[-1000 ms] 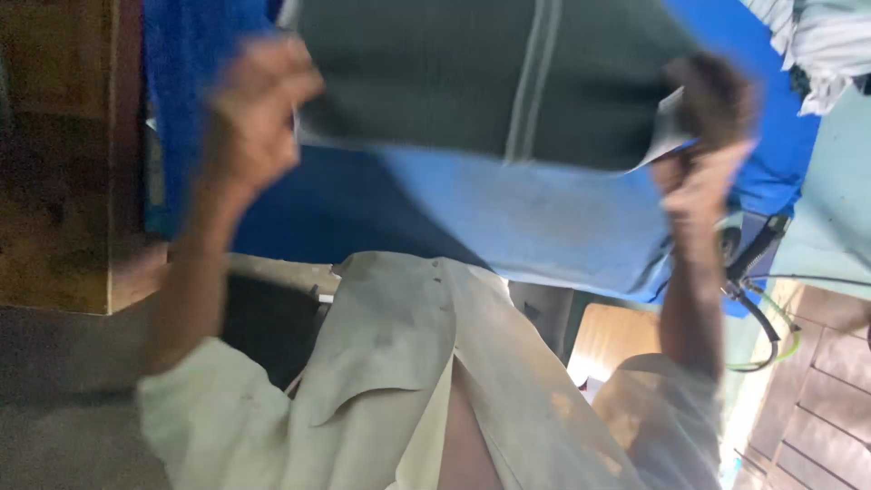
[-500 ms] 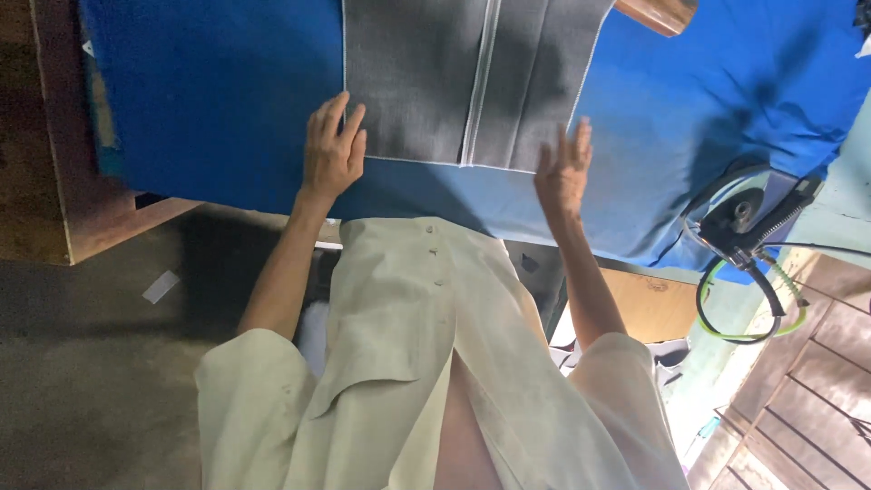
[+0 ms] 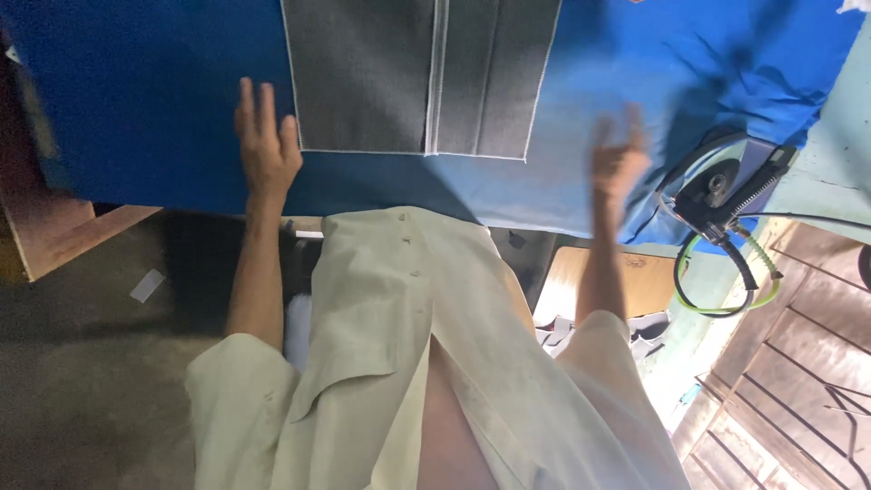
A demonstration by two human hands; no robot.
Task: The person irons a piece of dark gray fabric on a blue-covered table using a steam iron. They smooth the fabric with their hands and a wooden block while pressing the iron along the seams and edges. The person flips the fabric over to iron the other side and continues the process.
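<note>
Beside the grey cloth (image 3: 417,77), left hand (image 3: 265,150) lies flat (fingers spread).

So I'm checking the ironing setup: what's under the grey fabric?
The grey fabric lies on a blue cloth. What is beneath the cloth is covered.

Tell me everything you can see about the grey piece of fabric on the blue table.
The grey fabric is a flat, dark grey woven piece, denim-like, with pale stitched edges and a lighter double seam running down its middle. It lies smooth on the blue cloth covering the table; its far end runs out of view. The left hand rests beside its near left corner, fingertips at the edge. The right hand, blurred, is clear of it.
</note>
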